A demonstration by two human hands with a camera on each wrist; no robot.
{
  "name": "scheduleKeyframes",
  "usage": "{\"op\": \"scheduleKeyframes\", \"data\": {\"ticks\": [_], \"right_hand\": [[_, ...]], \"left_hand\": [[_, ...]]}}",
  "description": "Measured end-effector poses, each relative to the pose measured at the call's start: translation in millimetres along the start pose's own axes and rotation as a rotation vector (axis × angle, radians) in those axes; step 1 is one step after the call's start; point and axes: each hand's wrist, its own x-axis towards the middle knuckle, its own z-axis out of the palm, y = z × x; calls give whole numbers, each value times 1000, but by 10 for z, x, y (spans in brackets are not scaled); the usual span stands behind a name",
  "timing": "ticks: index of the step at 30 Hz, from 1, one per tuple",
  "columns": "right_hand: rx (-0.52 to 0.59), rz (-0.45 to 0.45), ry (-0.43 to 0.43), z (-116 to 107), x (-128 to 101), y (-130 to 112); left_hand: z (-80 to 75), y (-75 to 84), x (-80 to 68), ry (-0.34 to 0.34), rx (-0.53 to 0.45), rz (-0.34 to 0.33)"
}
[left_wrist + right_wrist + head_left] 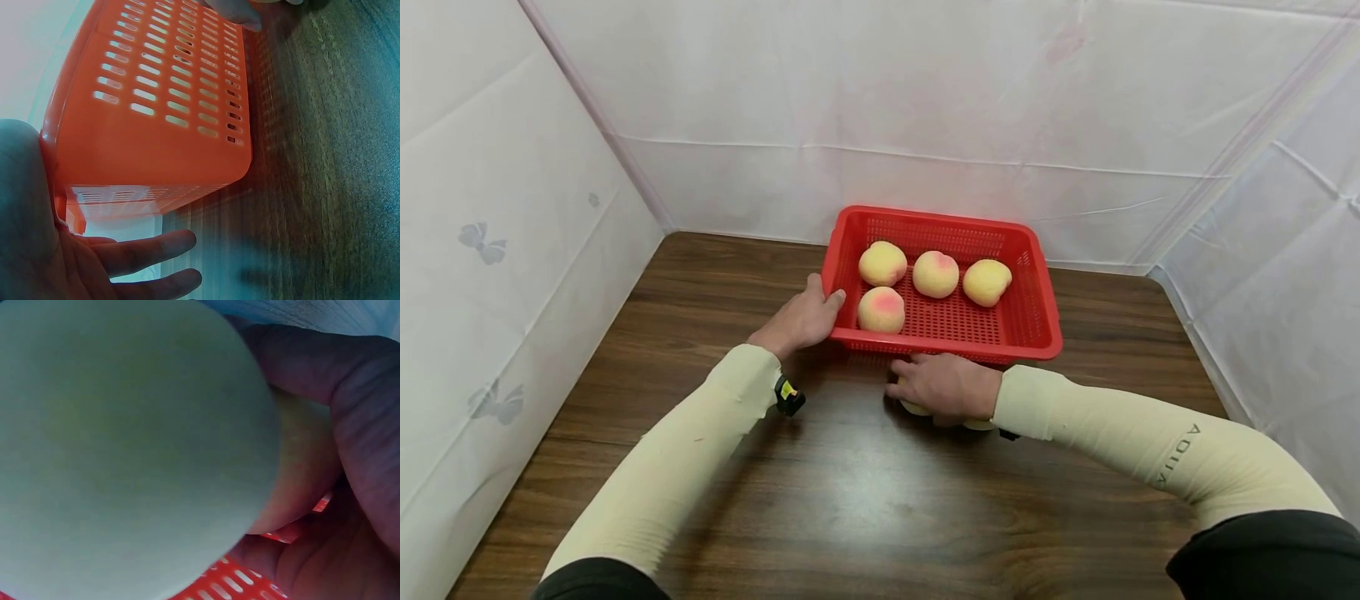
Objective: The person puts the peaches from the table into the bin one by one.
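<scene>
The left hand (801, 321) holds the front left corner of a red plastic basket (943, 346), its thumb at the rim. In the left wrist view, two of its fingers (150, 253) stretch out along the outside of the basket. Just in front of the basket, the right hand (951, 387) grips a peach (306, 456) between thumb and fingers, mostly hidden from above by the hand. A second peach (137, 450) sits close under the right wrist and fills much of that wrist view. Inside the basket lie several yellow peaches with pink blush, one peach (882, 310) at the front left.
A dark wood-grain table (850, 500) carries everything. Behind the basket rises a white sheet wall (925, 100), and similar sheets stand at the left and right. The basket's back edge is near the back sheet.
</scene>
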Motion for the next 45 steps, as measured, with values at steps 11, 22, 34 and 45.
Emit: {"op": "scheduleKeyframes", "data": {"ticks": [11,22,34,45], "right_hand": [[78,-58,-9,18,18,17],[81,-82,-1,-83,-12,-29],[25,-124,9,-253,-87,-90],[-27,-128,39,-452,-181,-103]], "left_hand": [[6,16,-7,2,6,1],[10,9,-1,-7,-2,0],[5,2,-10,-18,-14,-8],[-9,1,-5,-25,-25,-14]]}}
